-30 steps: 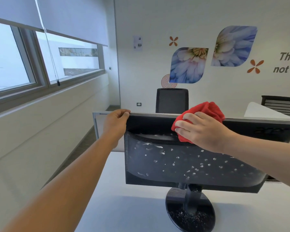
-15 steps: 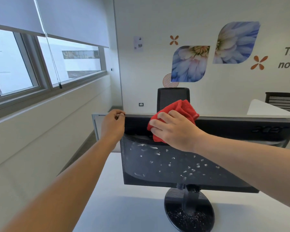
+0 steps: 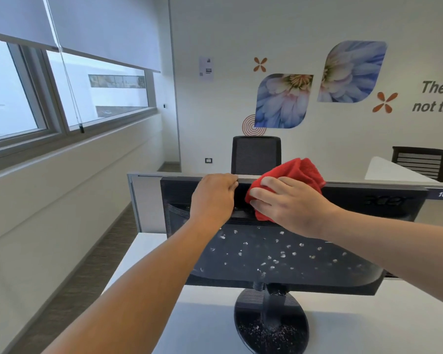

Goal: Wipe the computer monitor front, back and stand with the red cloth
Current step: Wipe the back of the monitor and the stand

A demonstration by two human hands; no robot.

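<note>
A black monitor (image 3: 279,254) stands with its back toward me on a white desk (image 3: 189,325). White specks dot the back panel and the round black stand base (image 3: 271,325). My left hand (image 3: 212,198) grips the monitor's top edge, fingers curled over it. My right hand (image 3: 289,205) presses the bunched red cloth (image 3: 294,175) against the upper back panel, just right of my left hand, with its fingers laid fairly straight over the cloth.
A grey partition (image 3: 146,200) runs behind the desk. Beyond it stand a black mesh chair (image 3: 256,154) and a second chair (image 3: 420,162) by another white desk. Windows and a wall line the left side.
My left hand has slid right along the top edge, from the monitor's left corner toward the middle. The right hand with the cloth swept left across the upper back panel and now sits beside it.
</note>
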